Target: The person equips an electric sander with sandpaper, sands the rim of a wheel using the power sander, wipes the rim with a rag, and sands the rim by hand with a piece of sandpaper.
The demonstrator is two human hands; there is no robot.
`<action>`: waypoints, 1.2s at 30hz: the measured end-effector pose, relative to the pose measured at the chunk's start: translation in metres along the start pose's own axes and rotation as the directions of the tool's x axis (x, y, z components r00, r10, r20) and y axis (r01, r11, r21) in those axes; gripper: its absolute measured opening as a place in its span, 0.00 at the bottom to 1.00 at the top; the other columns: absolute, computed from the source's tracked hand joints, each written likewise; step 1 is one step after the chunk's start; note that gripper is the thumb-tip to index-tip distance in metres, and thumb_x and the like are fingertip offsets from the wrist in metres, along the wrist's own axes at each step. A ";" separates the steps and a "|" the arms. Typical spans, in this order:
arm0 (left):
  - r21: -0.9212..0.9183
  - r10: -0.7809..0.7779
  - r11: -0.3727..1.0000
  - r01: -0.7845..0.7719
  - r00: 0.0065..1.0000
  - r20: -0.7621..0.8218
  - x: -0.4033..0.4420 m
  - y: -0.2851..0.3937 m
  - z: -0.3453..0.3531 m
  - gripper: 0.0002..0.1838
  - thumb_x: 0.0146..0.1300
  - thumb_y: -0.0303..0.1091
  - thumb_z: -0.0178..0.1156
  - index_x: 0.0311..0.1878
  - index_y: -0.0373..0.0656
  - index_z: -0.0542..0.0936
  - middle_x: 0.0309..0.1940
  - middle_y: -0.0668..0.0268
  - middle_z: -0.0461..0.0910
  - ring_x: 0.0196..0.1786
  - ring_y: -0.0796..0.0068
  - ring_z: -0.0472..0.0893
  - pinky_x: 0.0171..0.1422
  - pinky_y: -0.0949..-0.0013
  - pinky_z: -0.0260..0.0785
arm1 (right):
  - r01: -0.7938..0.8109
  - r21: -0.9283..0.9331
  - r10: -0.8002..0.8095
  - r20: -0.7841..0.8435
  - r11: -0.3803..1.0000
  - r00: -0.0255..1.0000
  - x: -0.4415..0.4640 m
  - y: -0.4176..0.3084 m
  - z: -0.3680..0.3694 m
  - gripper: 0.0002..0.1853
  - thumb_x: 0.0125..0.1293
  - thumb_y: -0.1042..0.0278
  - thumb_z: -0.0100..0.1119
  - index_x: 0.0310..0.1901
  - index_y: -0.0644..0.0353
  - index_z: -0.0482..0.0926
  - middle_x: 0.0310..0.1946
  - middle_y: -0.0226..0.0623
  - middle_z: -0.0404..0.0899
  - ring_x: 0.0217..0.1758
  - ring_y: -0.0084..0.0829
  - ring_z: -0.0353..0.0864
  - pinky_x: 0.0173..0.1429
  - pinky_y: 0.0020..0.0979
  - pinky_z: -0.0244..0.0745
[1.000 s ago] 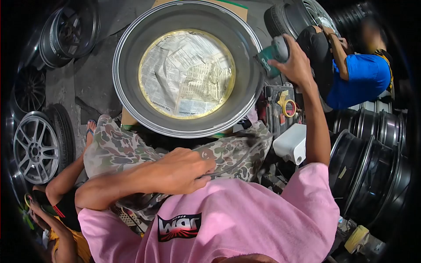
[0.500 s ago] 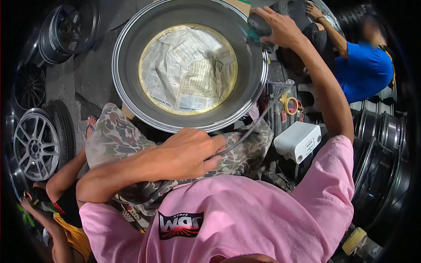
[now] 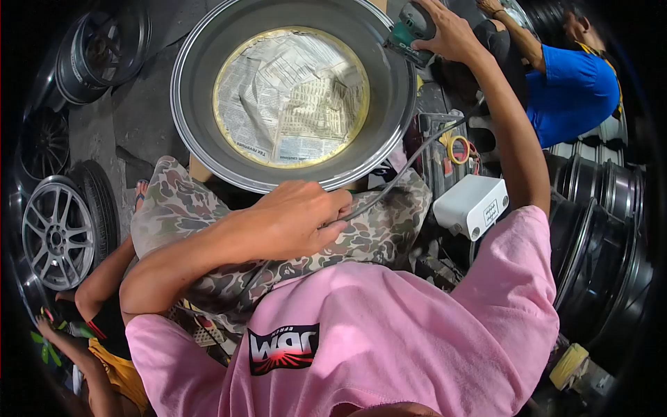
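A wide wheel rim lies in front of my knees, its opening facing up. Newspaper, edged with yellow tape, covers its centre. My right hand is wrapped round a green and black sander, which is at the rim's upper right lip; whether its pad touches the metal is hidden. Below the near edge of the rim, my left hand pinches a grey cable between thumb and fingers. The cable runs up to the right, past my right forearm.
To the right are a toolbox, a yellow tape roll, a white box and stacked rims. A person in blue sits beyond. Another person's arm is at lower left, near a silver wheel.
My right hand has lifted and tilted the sander, so its green side now shows. The view has shifted slightly, and the rim appears higher and further left. My left hand keeps hold of the cable.
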State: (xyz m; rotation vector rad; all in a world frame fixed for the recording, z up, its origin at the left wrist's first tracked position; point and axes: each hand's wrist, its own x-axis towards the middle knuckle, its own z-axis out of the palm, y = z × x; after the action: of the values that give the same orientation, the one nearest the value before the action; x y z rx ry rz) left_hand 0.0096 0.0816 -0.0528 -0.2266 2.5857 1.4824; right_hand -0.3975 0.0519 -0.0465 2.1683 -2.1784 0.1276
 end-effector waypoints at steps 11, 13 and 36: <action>0.019 0.147 0.986 -0.165 0.919 0.365 -0.004 -0.017 0.042 0.11 0.68 0.37 0.62 0.44 0.38 0.80 0.31 0.50 0.83 0.39 0.43 0.83 0.44 0.46 0.73 | 0.017 0.230 -0.020 0.008 0.973 1.000 -0.120 -0.048 0.016 0.46 0.51 0.61 0.82 0.72 0.49 0.67 0.64 0.45 0.76 0.66 0.56 0.78 0.65 0.51 0.76; 0.022 0.136 0.988 -0.155 0.918 0.373 0.000 -0.019 0.047 0.11 0.68 0.37 0.63 0.43 0.37 0.80 0.31 0.51 0.83 0.38 0.44 0.84 0.44 0.47 0.73 | -0.015 0.165 0.017 -0.014 0.986 1.000 -0.106 -0.032 0.019 0.48 0.51 0.59 0.82 0.74 0.50 0.67 0.65 0.47 0.76 0.68 0.55 0.76 0.69 0.46 0.75; -0.006 0.762 0.548 -0.837 0.502 -0.410 -0.031 0.123 0.043 0.05 0.62 0.29 0.62 0.39 0.40 0.83 0.34 0.60 0.83 0.28 0.59 0.82 0.31 0.57 0.74 | -0.158 0.286 0.216 -0.183 0.945 0.959 -0.151 -0.052 0.033 0.48 0.52 0.51 0.83 0.72 0.59 0.68 0.62 0.54 0.81 0.66 0.49 0.82 0.69 0.42 0.74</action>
State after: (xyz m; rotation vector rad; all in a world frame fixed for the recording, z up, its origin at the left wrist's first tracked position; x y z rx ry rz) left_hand 0.0170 0.1824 0.0358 0.9584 2.9912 2.1621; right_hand -0.3444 0.1988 -0.0945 1.9485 -2.3505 0.6708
